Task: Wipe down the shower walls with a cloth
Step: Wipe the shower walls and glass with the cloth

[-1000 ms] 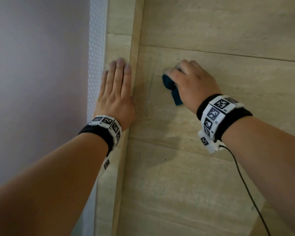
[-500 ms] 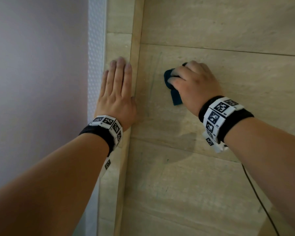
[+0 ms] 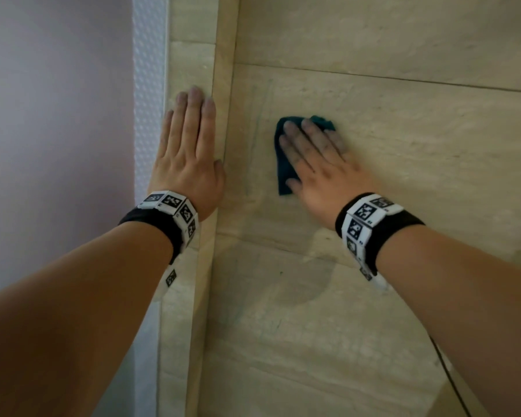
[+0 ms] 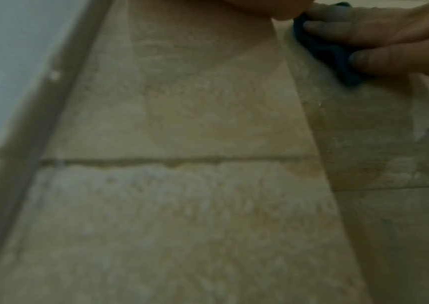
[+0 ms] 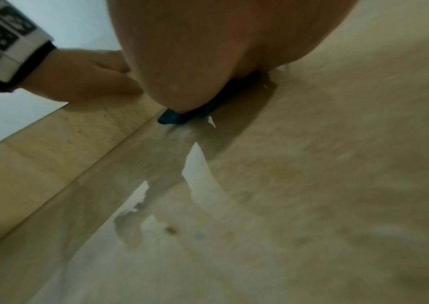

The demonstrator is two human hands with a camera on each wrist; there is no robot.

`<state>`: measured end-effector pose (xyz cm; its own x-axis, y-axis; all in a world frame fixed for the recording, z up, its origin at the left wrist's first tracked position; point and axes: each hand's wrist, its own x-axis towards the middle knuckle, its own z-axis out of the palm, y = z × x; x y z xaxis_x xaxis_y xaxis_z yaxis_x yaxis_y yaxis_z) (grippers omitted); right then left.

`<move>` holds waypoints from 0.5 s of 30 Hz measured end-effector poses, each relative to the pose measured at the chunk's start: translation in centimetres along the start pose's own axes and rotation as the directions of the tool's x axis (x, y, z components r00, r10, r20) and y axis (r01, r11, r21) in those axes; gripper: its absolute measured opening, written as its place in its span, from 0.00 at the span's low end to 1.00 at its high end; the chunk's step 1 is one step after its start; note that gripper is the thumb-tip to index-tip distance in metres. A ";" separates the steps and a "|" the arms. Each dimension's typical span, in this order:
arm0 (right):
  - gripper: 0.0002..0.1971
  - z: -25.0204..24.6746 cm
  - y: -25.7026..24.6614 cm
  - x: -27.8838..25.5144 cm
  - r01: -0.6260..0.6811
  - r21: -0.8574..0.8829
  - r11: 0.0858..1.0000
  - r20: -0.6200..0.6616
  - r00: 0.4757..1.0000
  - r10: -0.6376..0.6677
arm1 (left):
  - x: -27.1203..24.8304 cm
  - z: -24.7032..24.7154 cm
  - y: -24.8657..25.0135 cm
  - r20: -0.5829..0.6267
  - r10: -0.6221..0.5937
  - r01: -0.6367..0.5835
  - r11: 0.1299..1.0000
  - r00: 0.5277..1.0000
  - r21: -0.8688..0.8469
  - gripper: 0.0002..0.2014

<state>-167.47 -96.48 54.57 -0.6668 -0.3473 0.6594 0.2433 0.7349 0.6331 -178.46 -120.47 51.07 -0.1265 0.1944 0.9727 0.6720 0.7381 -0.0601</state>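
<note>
Beige tiled shower wall [image 3: 403, 176] fills the view. My right hand [image 3: 322, 167] presses the teal cloth [image 3: 283, 173] flat, fingers straight, mid-wipe; my left hand [image 3: 187, 152] rests open at nine o'clock. Next, I'd sweep toward three o'clock.

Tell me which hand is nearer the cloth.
Right. The right hand lies flat on the cloth, pressing it against the tiled wall. The left hand rests flat on the corner tile, apart from the cloth.
</note>
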 end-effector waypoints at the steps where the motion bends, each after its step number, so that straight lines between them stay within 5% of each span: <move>1: 0.35 -0.4 1.3 0.0 -0.056 -0.015 0.998 -0.003 0.998 0.056 | 0.0 0.0 0.0 0.001 -0.001 0.001 1.000 1.000 0.001 0.42; 8: 0.37 -1.8 5.9 0.1 -0.311 -0.015 0.950 -0.035 0.950 0.310 | 0.0 0.3 -0.1 -0.018 -0.001 0.001 1.000 1.000 0.014 0.41; 15: 0.36 -1.4 -1.2 6.4 -0.128 -0.008 0.992 -0.068 0.990 0.127 | -0.1 0.6 -0.3 -0.033 0.000 0.000 1.000 0.999 0.002 0.41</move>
<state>-171.05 -100.46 58.62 -0.5811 -0.2901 0.7603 0.3322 0.7683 0.5471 -179.02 -120.32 50.84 -0.1020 0.1732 0.9796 0.6705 0.7394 -0.0610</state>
